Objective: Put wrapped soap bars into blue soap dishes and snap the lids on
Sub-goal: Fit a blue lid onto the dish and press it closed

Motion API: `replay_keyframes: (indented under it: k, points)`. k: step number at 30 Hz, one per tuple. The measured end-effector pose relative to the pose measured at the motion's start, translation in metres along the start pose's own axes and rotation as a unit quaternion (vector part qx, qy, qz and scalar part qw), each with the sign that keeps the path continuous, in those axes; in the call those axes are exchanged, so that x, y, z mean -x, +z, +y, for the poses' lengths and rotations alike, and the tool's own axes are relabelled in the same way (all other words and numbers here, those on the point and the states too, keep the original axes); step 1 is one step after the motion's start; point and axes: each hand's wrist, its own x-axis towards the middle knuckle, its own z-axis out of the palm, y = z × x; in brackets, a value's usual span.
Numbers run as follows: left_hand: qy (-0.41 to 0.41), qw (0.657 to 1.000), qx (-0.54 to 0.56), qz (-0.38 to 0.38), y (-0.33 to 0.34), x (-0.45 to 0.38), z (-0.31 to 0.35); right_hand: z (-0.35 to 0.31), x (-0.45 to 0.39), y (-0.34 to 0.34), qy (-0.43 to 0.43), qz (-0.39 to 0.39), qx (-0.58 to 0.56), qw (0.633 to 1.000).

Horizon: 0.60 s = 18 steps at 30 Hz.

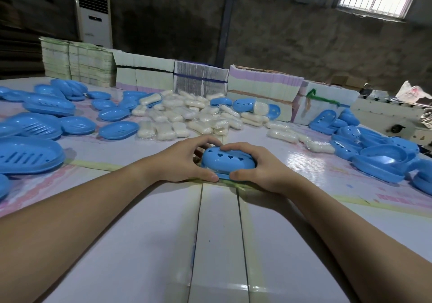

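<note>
Though lidded, soap dish (228, 161) between both hands.

The domed blue lid (228, 161) hid whatever lay inside the dish, and both hands covered its ends. Blue trays (28, 154) at the left edge were blurred and cut off. Print on the stacked cartons (201, 78) was too small to read.

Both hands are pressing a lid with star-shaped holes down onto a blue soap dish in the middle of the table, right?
Not quite: the holes are heart-shaped, not stars. The head view shows the left hand and right hand gripping the lid over the blue soap dish in the middle of the table.
</note>
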Motion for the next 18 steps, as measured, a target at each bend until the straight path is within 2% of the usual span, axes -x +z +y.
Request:
replay_keyframes:
  k: [4, 12, 18]
  points:
    - [0.008, 0.999, -0.029, -0.019, -0.0025, -0.0002, -0.0020, 0.0012, 0.0002, 0.0001, 0.002, -0.017, 0.017, 1.000]
    - [-0.002, 0.999, -0.014, -0.051, -0.0076, 0.0003, -0.0025, 0.0028, 0.0001, -0.0007, -0.003, 0.000, 0.011, 1.000]
    - [-0.010, 0.999, -0.022, -0.027, -0.0056, -0.0002, 0.0026, 0.0025, -0.0025, -0.0003, 0.032, 0.010, -0.006, 0.999]
